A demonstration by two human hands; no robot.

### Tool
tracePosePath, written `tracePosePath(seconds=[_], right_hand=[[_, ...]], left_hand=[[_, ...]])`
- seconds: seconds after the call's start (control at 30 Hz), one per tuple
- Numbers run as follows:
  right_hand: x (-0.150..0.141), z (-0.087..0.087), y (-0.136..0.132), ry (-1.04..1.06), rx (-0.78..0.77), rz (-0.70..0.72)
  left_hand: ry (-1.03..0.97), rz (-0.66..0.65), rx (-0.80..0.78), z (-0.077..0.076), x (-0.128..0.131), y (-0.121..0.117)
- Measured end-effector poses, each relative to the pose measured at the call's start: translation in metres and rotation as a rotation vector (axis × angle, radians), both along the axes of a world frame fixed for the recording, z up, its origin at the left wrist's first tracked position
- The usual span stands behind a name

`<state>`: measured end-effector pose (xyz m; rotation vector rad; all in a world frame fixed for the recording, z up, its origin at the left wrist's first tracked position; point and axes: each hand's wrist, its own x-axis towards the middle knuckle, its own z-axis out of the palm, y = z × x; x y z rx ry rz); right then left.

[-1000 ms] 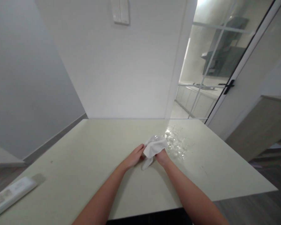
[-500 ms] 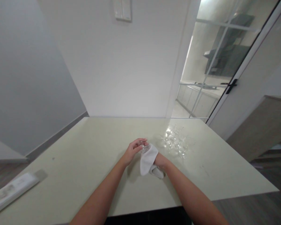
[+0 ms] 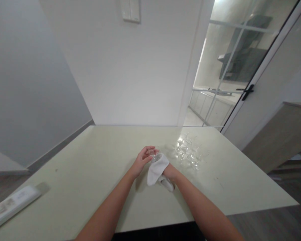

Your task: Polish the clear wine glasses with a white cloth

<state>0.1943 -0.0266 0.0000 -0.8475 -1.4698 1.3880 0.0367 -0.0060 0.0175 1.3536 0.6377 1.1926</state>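
Near the middle of the table, my left hand (image 3: 142, 161) has its fingers curled round a small clear, see-through piece (image 3: 155, 157); its exact kind is hard to make out. A white cloth (image 3: 157, 170) is draped over my right hand (image 3: 168, 171) and gripped in it, hiding most of the fingers. The cloth meets the clear piece, and part of it hangs down toward the tabletop. Just right of my hands lies a loose pile of similar clear, shiny pieces (image 3: 188, 152), with thin parts sticking out.
The pale table (image 3: 90, 187) reaches to a white wall (image 3: 132, 73). A long white box (image 3: 13, 204) lies at its left front edge. A glazed door with a black handle (image 3: 248, 92) stands at the right, beside a wooden shelf unit (image 3: 278, 134).
The white cloth and my right hand have shifted slightly left, and the hanging part of the cloth has swung left. My left fingers have moved a little. The pile has stayed put.
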Motion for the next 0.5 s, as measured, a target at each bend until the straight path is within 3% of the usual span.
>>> tracePosePath(seconds=[0.17,0.37,0.5], right_hand=[[-0.0028,0.0018,0.0035,0.024,0.095,0.074],[0.0002,-0.0029,0.0021,-0.022,0.087,0.011],[0.0005,-0.0051,0.0047,-0.043,0.067,0.014]], left_hand=[[0.061,0.097,-0.014,0.0021,0.0037,-0.0011],[-0.007,-0.036,-0.031,0.0039,0.0011,-0.0027],[0.012,0.044,-0.030,0.0003,0.0043,-0.0020]])
